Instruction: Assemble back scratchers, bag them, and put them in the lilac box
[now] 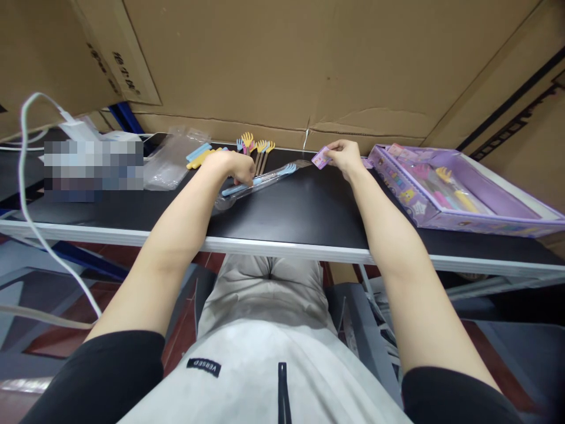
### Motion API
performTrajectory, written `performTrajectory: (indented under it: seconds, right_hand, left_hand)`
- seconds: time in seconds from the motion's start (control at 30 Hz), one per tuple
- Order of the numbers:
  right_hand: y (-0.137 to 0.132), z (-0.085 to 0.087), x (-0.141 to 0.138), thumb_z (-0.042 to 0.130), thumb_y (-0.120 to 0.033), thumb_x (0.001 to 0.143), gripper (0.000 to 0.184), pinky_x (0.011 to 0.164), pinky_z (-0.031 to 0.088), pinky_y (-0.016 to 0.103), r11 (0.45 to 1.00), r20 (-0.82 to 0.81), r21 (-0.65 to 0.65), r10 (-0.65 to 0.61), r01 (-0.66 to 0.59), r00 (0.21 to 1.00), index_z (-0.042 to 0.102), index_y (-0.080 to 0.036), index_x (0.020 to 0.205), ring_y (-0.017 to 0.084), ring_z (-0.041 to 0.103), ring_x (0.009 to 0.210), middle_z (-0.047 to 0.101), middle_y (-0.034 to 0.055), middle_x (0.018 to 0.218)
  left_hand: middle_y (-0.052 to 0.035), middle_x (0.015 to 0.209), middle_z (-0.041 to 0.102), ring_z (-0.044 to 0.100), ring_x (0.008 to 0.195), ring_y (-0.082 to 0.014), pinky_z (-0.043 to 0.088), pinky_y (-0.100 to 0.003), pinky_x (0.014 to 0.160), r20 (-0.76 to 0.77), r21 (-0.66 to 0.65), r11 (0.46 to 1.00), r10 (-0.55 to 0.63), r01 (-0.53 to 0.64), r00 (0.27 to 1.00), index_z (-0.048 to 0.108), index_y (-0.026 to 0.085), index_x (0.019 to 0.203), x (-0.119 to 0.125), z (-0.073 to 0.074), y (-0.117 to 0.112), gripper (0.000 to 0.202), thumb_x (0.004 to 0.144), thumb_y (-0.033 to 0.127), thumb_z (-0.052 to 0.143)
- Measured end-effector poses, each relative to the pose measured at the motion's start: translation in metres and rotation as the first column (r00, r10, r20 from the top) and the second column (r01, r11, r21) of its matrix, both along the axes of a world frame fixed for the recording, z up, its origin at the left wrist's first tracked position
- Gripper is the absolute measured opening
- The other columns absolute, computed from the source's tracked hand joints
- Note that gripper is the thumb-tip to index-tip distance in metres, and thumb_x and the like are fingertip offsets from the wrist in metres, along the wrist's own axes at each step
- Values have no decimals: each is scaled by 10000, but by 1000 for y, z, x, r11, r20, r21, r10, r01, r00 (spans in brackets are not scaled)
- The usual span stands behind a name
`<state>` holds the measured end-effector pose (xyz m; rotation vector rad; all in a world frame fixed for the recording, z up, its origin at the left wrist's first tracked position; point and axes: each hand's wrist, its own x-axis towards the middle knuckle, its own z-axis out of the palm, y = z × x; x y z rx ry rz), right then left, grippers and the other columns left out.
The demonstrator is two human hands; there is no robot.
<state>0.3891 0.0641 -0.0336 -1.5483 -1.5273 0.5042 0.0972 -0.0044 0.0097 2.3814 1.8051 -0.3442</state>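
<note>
A light blue back scratcher [287,169] in a clear plastic sleeve [267,177] lies slanting across the black tabletop. My left hand [242,169] is closed over its handle end, fingers curled down; the fingertips are partly hidden. Off to the right, my right hand [346,156] pinches a small purple printed card [321,158] between thumb and fingers, near the claw end of the sleeve. Behind my left hand lie several loose back scratchers [261,147] with yellow, pink and blue claws. Their blue and yellow handles [198,155] stick out left of my wrist.
An open purple display box [468,221] at the right holds bagged back scratchers and cards. Clear plastic bags [170,162] lie at the left, beside a blurred-out object and a white cable [24,176]. A cardboard wall [282,70] borders the table's back.
</note>
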Motion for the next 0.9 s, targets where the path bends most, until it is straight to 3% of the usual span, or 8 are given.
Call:
performTrajectory:
  seconds: [0.17, 0.27, 0.5, 0.7, 0.9]
  right_hand:
    - [2, 4, 3, 676, -141, 870, 116, 1026, 629, 429, 995, 90, 64, -77, 71, 993, 725, -167, 972, 259, 752, 1094, 777, 103, 1046]
    - [2, 6, 4, 669, -172, 917, 64, 989, 639, 445, 994, 82, 29, -109, 107, 991, 693, -189, 974, 263, 750, 1028, 754, 98, 986]
    - [-9, 5, -5, 763, -121, 882, 189, 894, 659, 414, 992, 11, -114, 59, -57, 998, 612, -225, 837, 220, 709, 813, 693, 47, 796]
    - [-4, -10, -16, 780, -184, 837, 74, 1027, 620, 451, 994, 50, 29, 102, -103, 994, 710, -194, 816, 268, 741, 999, 755, 71, 883]
    - [2, -25, -20, 760, -260, 847, 107, 1087, 603, 459, 984, 116, 28, 169, -173, 979, 806, -182, 905, 301, 759, 1093, 822, 84, 938]
  left_hand:
    - [-44, 830, 791, 728, 881, -237, 491, -261, 786, -82, -40, 999, 11, -14, 997, 854, 238, 993, 2, 2, -2, 294, 772, 384, 725]
    - [-40, 832, 796, 733, 905, -241, 493, -260, 799, -78, -33, 999, 3, -6, 997, 857, 246, 1004, 3, 1, -2, 294, 786, 388, 720]
    - [-57, 896, 804, 737, 983, -268, 500, -287, 864, -69, -31, 999, 23, -25, 997, 862, 234, 973, 6, 4, -7, 240, 819, 332, 705]
    - [-103, 1047, 825, 749, 992, -287, 522, -320, 880, -132, 20, 998, 66, -64, 989, 864, 185, 1056, 14, 10, -20, 297, 842, 282, 683]
    - [-112, 1005, 830, 751, 1030, -312, 544, -335, 901, -139, 28, 998, 67, -64, 988, 874, 196, 1049, 8, 5, -9, 311, 803, 300, 714]
